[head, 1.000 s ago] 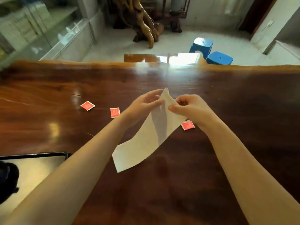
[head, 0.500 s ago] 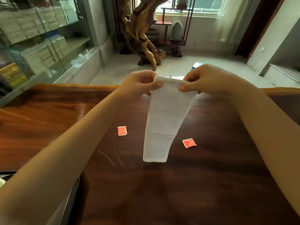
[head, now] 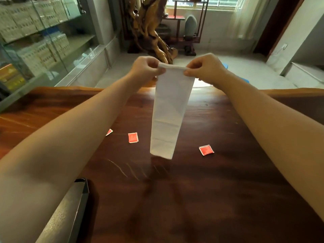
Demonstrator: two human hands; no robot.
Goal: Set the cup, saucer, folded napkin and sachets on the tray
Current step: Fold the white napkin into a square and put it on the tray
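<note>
A: Why is the napkin [head: 167,118] held up in the air rather than laid flat?

B: A fold appears to be in progress. The top edge is doubled over and pinched at both corners, so the cloth is left to hang straight and the halves can be lined up by their own weight. That is a judgement from the posture, not something shown outright.

A: What is gripped by what?

B: The left corner is pinched by the left hand [head: 146,70], the right corner by the right hand [head: 206,70]. Both hands are closed on the napkin between thumb and fingers; nothing else is held.

A: Where is the napkin placed relative to the hands and the desk [head: 219,190]?

B: It hangs directly below and between the 2 hands, with its lower end above the wood and its shadow cast beneath. Contact with the desk cannot be confirmed; it looks clear of it.

A: And the sachets?

B: 3 red sachets are seen on the desk: 1 [head: 109,132] partly hidden by the left forearm, 1 [head: 133,137] just left of the napkin's lower end, 1 [head: 206,149] to its right. None is touched.

A: The tray?

B: A dark tray [head: 70,213] corner is seen at the lower left, under the left forearm, well apart from the napkin. No cup or saucer is visible.
</note>
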